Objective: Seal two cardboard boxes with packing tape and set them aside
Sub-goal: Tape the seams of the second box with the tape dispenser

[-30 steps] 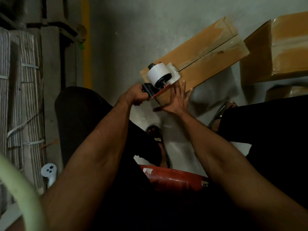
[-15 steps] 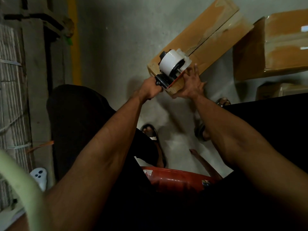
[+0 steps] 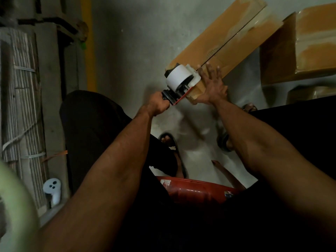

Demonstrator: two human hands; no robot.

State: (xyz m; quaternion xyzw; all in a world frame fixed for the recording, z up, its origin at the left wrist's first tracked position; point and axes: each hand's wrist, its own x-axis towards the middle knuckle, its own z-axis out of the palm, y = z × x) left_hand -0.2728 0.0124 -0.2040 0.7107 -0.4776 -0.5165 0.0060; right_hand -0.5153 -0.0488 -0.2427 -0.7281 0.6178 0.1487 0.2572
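Cardboard box (image 3: 218, 46) lies right of centre on the floor, right hand (image 3: 211, 86) spread flat bracing its near end, left hand (image 3: 158, 105) fisted around the tape dispenser (image 3: 179, 82), best drawn firmly along the seam.

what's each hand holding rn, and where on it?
Left hand grips the black handle of the white-roll tape dispenser. Right hand holds nothing; its open palm presses flat on the near end of the long brown cardboard box.
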